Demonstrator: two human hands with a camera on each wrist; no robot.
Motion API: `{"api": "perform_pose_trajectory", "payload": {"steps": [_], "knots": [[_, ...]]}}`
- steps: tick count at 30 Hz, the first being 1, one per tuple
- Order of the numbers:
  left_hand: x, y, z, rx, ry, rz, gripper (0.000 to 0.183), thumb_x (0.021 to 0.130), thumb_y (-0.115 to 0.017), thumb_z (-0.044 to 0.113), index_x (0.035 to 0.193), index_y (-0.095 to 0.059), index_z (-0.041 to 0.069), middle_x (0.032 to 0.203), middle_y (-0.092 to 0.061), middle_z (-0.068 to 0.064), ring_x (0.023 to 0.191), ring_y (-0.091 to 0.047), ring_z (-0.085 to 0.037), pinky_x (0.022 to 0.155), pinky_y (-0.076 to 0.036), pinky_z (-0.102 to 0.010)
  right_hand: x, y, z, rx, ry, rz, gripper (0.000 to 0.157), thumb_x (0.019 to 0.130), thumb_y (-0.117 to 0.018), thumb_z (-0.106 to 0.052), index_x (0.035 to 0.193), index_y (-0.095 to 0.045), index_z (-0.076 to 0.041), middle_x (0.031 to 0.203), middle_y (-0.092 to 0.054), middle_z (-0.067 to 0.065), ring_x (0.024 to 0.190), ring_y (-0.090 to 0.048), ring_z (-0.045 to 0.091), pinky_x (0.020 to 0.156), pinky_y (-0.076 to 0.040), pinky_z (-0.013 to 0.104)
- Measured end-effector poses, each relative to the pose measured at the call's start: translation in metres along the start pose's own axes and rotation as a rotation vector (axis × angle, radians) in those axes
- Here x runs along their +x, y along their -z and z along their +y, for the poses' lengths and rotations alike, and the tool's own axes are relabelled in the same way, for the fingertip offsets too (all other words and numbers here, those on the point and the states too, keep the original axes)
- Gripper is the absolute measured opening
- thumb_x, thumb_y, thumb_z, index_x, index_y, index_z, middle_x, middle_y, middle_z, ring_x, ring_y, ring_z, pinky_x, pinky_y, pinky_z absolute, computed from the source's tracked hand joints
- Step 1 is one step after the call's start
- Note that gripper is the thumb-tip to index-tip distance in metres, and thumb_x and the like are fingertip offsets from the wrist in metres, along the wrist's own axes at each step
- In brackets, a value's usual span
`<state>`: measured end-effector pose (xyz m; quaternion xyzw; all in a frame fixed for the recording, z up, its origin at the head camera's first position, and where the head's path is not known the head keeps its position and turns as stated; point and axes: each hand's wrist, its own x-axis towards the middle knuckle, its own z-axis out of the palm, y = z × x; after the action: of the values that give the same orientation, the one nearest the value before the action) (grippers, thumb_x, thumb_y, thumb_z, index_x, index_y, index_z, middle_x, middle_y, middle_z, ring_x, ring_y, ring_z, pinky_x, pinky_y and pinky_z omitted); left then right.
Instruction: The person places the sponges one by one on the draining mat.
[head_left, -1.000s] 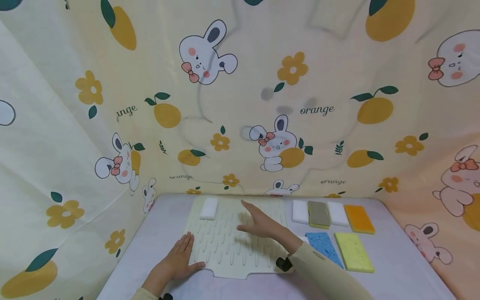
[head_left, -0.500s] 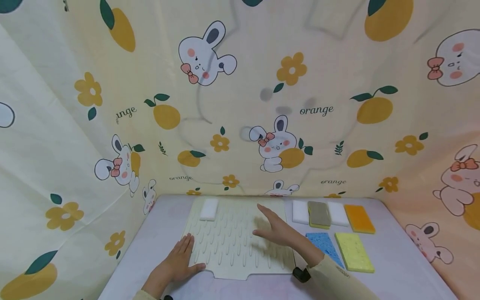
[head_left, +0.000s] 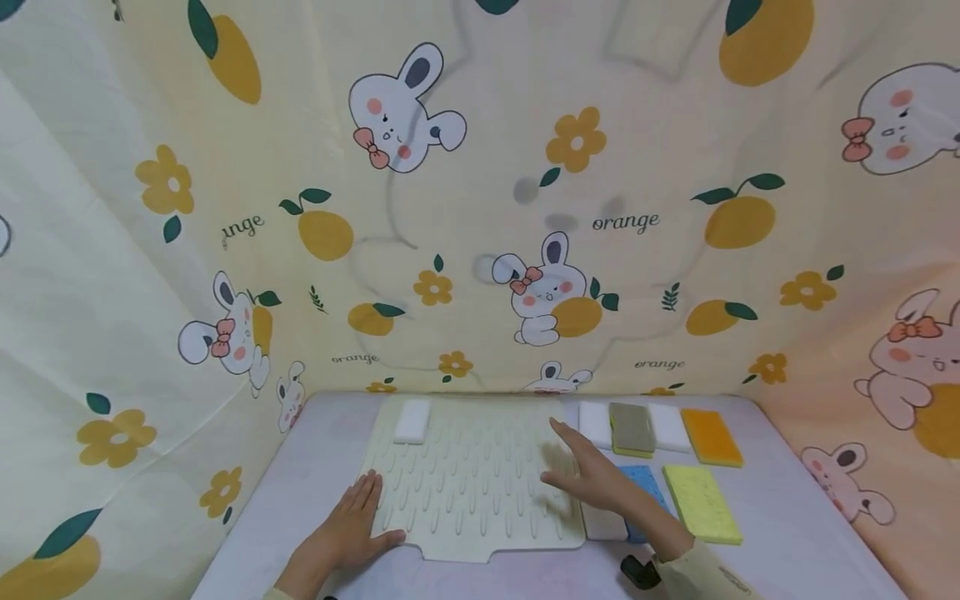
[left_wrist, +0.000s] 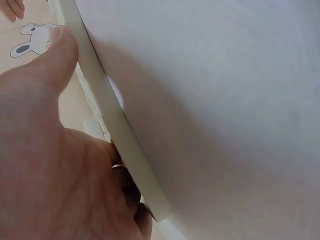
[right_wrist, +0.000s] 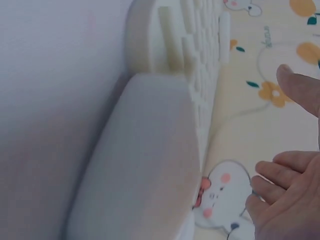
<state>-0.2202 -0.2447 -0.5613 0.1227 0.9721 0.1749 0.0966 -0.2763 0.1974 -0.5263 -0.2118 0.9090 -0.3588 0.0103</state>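
A cream board with raised ridges (head_left: 450,543) lies flat on the table. My left hand (head_left: 345,527) rests at its near left edge, fingers straight and thumb apart; the left wrist view shows the palm beside the board's side (left_wrist: 117,132). One white sponge (head_left: 412,422) lies on the board's far left corner. Over the board's right edge hovers my right hand (head_left: 596,479), fingers extended, thumb spread, holding nothing. Beneath its wrist are a white sponge (head_left: 604,525) and a blue sponge (head_left: 643,478), partly covered by the arm. That white sponge (right_wrist: 140,160) looms large in the right wrist view.
Right of the board, a back row holds a white sponge (head_left: 593,423), a grey-topped sponge (head_left: 632,428), another white one (head_left: 668,427) and an orange one (head_left: 711,437). A yellow sponge (head_left: 702,504) lies in front. A patterned curtain (head_left: 465,200) encloses the table.
My right hand has moved right, from over the board's middle to its right edge, uncovering more ridges. The left hand has stayed at the left edge, and the head view has shifted slightly.
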Motion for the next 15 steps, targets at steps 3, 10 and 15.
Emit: {"api": "perform_pose_trajectory", "payload": {"steps": [3,10,15], "knots": [[0.000,0.000,0.000,0.005,-0.011,0.006,0.116,0.094,-0.072,0.066,0.161,-0.026,-0.017,0.171,-0.020,-0.038,0.160,-0.017,-0.054,0.130,-0.018,-0.065,-0.009,0.005,0.005,-0.013,-0.009,0.015,0.096,0.099,-0.081,-0.038,0.170,-0.026,-0.003,0.172,-0.029,0.027,0.157,-0.028,0.053,0.121,-0.032,0.074],[-0.001,-0.002,-0.003,0.039,0.006,0.007,0.116,0.094,-0.070,0.069,0.163,-0.026,-0.014,0.172,-0.020,-0.034,0.162,-0.019,-0.049,0.131,-0.021,-0.061,-0.026,0.020,0.015,-0.027,-0.116,0.019,0.097,0.098,-0.081,-0.039,0.171,-0.025,-0.008,0.174,-0.026,0.026,0.158,-0.025,0.052,0.120,-0.032,0.075],[0.002,-0.004,-0.007,0.036,0.000,0.011,0.118,0.093,-0.071,0.070,0.163,-0.027,-0.013,0.173,-0.021,-0.032,0.162,-0.019,-0.047,0.132,-0.020,-0.059,-0.039,0.027,0.027,-0.031,-0.171,0.026,0.098,0.098,-0.080,-0.043,0.171,-0.024,-0.008,0.174,-0.023,0.027,0.158,-0.025,0.053,0.120,-0.031,0.076]]}}
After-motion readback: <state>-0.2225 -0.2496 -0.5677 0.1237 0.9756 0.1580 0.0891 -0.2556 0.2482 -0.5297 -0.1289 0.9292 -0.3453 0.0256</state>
